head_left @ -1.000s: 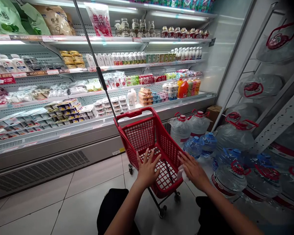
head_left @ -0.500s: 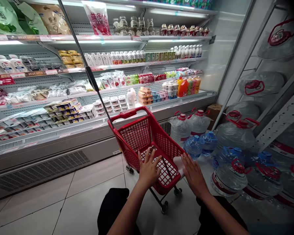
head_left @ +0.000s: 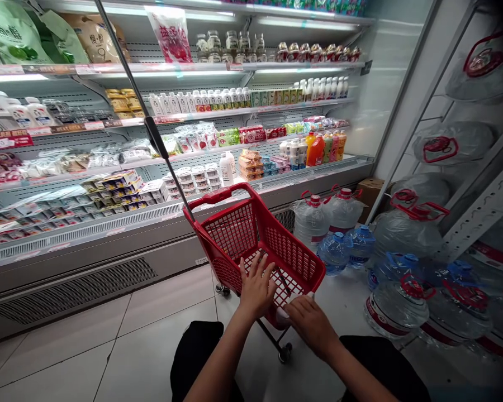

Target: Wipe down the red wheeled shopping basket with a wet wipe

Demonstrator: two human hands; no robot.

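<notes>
A red plastic shopping cart (head_left: 272, 215) with mesh walls stands in front of me, its basket empty. Over its near left edge, my left hand (head_left: 256, 290) is open with fingers spread, palm down, apparently resting on the rim. My right hand (head_left: 312, 324) is closed over the near rim and holds a white cloth or tissue (head_left: 282, 316) against it. Only bits of this white piece show, at the fingertips and behind the knuckles. The rim under the right hand is hidden.
A refrigerated display case (head_left: 171, 245) with dairy goods runs behind the cart. Large water bottles (head_left: 396, 310) stand on the floor to the right, beside a metal rack (head_left: 482, 201). A dark pole (head_left: 155, 137) rises from the cart's left side.
My right hand has slid left and toward me along the cart's near rim with the white piece, its fingers now curled. The left hand has stayed nearly in place.
</notes>
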